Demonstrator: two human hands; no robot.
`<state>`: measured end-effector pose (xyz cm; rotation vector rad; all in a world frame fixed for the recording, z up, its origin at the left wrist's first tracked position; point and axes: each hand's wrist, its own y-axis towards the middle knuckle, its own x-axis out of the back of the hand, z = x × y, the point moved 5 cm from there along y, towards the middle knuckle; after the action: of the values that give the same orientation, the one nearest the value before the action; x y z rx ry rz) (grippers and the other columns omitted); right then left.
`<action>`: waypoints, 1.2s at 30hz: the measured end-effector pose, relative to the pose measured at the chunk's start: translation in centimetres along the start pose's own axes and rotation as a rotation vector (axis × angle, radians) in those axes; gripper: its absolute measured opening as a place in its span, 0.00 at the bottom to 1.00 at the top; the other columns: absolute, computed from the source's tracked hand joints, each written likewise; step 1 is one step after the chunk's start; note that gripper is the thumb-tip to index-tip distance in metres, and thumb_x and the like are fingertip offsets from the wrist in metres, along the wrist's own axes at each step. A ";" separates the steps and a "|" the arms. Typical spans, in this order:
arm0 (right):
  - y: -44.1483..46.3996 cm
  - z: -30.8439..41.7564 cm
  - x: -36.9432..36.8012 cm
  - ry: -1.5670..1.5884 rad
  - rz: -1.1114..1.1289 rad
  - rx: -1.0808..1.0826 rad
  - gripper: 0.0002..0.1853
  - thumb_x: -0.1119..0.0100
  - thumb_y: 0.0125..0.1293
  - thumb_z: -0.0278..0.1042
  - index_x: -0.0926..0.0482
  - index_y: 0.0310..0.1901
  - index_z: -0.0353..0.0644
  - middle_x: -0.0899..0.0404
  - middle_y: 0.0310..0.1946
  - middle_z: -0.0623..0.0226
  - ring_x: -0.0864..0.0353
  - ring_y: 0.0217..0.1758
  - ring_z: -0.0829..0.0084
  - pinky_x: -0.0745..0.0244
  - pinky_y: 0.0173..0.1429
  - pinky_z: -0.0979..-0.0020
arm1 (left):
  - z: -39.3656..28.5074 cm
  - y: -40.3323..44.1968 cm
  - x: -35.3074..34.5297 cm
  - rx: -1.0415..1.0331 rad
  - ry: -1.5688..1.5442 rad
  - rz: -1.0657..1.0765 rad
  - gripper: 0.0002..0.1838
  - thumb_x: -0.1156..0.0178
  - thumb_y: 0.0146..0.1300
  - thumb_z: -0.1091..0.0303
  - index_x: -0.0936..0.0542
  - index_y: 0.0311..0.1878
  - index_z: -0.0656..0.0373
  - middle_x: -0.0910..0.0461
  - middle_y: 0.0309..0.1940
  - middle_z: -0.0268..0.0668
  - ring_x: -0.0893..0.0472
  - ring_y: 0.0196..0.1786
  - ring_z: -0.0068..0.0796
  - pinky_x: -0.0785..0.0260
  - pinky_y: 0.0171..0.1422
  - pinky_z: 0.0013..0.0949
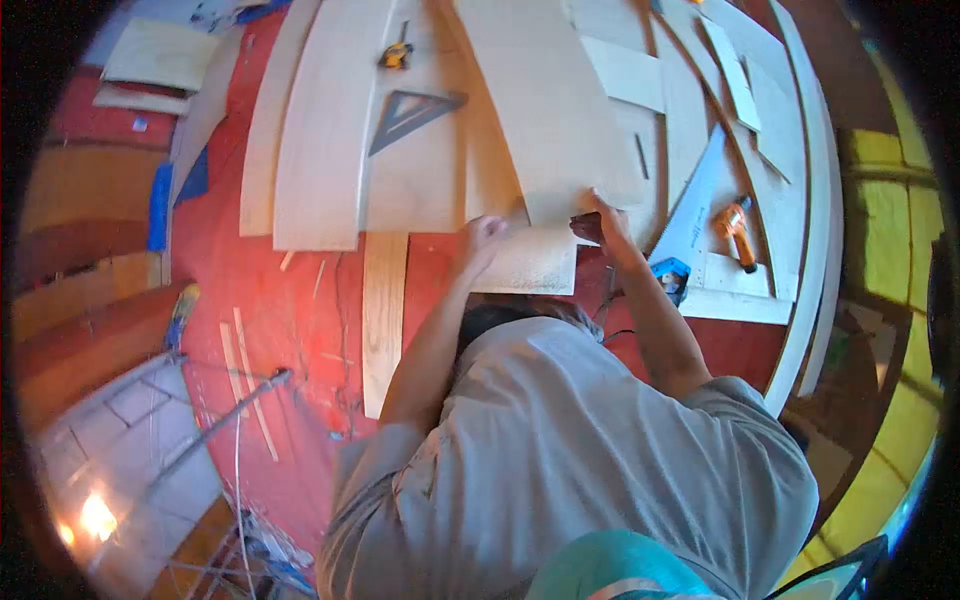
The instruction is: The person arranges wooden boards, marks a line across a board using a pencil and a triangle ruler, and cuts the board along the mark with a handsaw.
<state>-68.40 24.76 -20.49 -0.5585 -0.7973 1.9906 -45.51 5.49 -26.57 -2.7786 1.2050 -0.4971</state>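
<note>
A short pale wooden board (530, 265) lies close to my body, its far edge at the end of a long wooden board (550, 110). My left hand (485, 240) is at the short board's left side with its fingers curled; what they hold, if anything, is hidden. Across from it, my right hand (610, 225) is at the right corner, thumb pointing up and fingers bent in. A dark patch shows at those fingers, and I cannot tell whether it is an object or shadow.
Beside my right arm lie a handsaw (690, 210) with a blue handle and an orange power tool (736, 235). Farther off are a dark triangular square (412, 118) and a yellow tape measure (397, 55). More boards (325, 130) cover the red surface (290, 330).
</note>
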 end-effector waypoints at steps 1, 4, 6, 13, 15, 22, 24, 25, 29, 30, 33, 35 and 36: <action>0.2 0.5 0.8 0.015 -0.021 0.009 0.33 0.34 0.69 0.63 0.17 0.46 0.29 0.12 0.36 0.47 0.10 0.34 0.58 0.10 0.42 0.63 | -1.2 -1.3 1.8 0.049 -0.048 -0.002 0.12 0.34 0.70 0.62 0.15 0.42 0.64 0.13 0.37 0.41 0.16 0.40 0.32 0.23 0.47 0.36; 1.0 0.9 2.1 0.013 -0.024 -0.010 0.34 0.34 0.70 0.62 0.19 0.48 0.28 0.12 0.37 0.46 0.10 0.34 0.58 0.10 0.42 0.63 | 3.9 -2.6 3.8 0.166 -0.033 0.007 0.12 0.34 0.71 0.64 0.15 0.44 0.65 0.14 0.36 0.38 0.16 0.42 0.26 0.23 0.49 0.35; 1.8 1.0 2.6 -0.026 0.003 -0.043 0.34 0.35 0.70 0.62 0.19 0.47 0.28 0.12 0.35 0.47 0.10 0.33 0.58 0.10 0.42 0.62 | 1.3 -4.7 6.1 0.269 0.091 -0.087 0.15 0.38 0.74 0.61 0.14 0.49 0.65 0.12 0.35 0.36 0.15 0.37 0.23 0.23 0.44 0.32; 0.9 0.2 2.4 -0.301 -0.046 -0.203 0.35 0.38 0.70 0.67 0.18 0.33 0.32 0.17 0.22 0.51 0.16 0.19 0.63 0.17 0.25 0.63 | 2.4 -5.7 6.1 0.201 0.290 -0.069 0.17 0.39 0.74 0.59 0.15 0.49 0.65 0.14 0.31 0.36 0.16 0.33 0.24 0.24 0.38 0.31; 0.4 1.6 2.5 -0.448 -0.068 -0.127 0.34 0.36 0.69 0.66 0.19 0.27 0.34 0.19 0.17 0.55 0.20 0.14 0.67 0.23 0.19 0.65 | 3.9 -5.0 5.4 0.188 0.280 -0.044 0.16 0.39 0.74 0.59 0.15 0.49 0.65 0.15 0.30 0.35 0.16 0.32 0.23 0.24 0.37 0.31; 1.2 11.8 6.9 -1.066 -0.685 0.757 0.29 0.35 0.69 0.60 0.16 0.52 0.37 0.16 0.56 0.44 0.16 0.59 0.48 0.22 0.62 0.51 | -0.6 -1.1 1.4 0.321 0.085 0.124 0.19 0.36 0.74 0.56 0.16 0.54 0.65 0.14 0.34 0.36 0.18 0.30 0.21 0.24 0.35 0.29; 4.6 11.1 7.8 -1.092 -0.501 0.572 0.31 0.36 0.68 0.63 0.15 0.51 0.36 0.15 0.54 0.43 0.16 0.57 0.46 0.22 0.61 0.50 | -2.1 0.8 -0.4 -0.123 0.363 0.069 0.24 0.35 0.73 0.52 0.18 0.60 0.64 0.13 0.38 0.39 0.17 0.31 0.23 0.25 0.32 0.29; 6.2 9.9 7.9 -1.119 -0.302 0.372 0.33 0.37 0.68 0.65 0.14 0.49 0.35 0.15 0.53 0.42 0.15 0.56 0.45 0.22 0.61 0.49 | -3.7 1.0 -1.4 -0.129 0.371 0.069 0.24 0.35 0.73 0.52 0.18 0.60 0.64 0.13 0.38 0.39 0.17 0.31 0.23 0.25 0.32 0.29; 5.1 9.3 6.9 -1.217 -0.277 0.423 0.32 0.34 0.67 0.62 0.13 0.36 0.30 0.15 0.43 0.35 0.14 0.49 0.38 0.20 0.53 0.45 | -7.1 2.6 -5.3 0.111 0.229 0.175 0.22 0.36 0.71 0.50 0.19 0.45 0.65 0.16 0.33 0.40 0.17 0.32 0.28 0.22 0.39 0.37; 4.2 9.0 7.2 -1.215 -0.278 0.432 0.32 0.34 0.67 0.62 0.13 0.36 0.30 0.15 0.43 0.35 0.14 0.49 0.38 0.20 0.53 0.45 | -5.9 2.6 -6.6 0.314 0.065 0.294 0.23 0.35 0.70 0.49 0.20 0.40 0.64 0.18 0.30 0.39 0.18 0.30 0.28 0.23 0.38 0.38; 1.2 8.7 8.1 -1.248 -0.372 0.549 0.30 0.34 0.68 0.58 0.13 0.37 0.29 0.14 0.44 0.36 0.13 0.50 0.40 0.20 0.54 0.46 | -5.9 2.1 -6.6 0.307 0.124 0.219 0.23 0.34 0.70 0.47 0.24 0.33 0.60 0.22 0.26 0.35 0.21 0.28 0.26 0.26 0.34 0.38; 0.2 8.4 8.2 -1.244 -0.332 0.518 0.30 0.33 0.66 0.57 0.13 0.38 0.28 0.14 0.46 0.37 0.13 0.50 0.40 0.19 0.55 0.46 | -6.3 1.5 -6.3 0.330 0.101 0.207 0.23 0.33 0.69 0.47 0.23 0.34 0.61 0.22 0.25 0.35 0.21 0.28 0.26 0.27 0.33 0.38; 0.0 8.3 8.3 -1.241 -0.335 0.536 0.30 0.33 0.66 0.57 0.13 0.38 0.28 0.14 0.46 0.37 0.13 0.50 0.40 0.19 0.55 0.46 | -6.5 1.0 -6.3 0.373 0.069 0.205 0.23 0.33 0.69 0.47 0.22 0.36 0.61 0.22 0.25 0.34 0.21 0.28 0.26 0.27 0.32 0.38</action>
<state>-77.89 29.29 -15.40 1.1629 -0.8825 1.9703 -52.30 9.78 -22.29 -2.3176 1.2440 -0.7194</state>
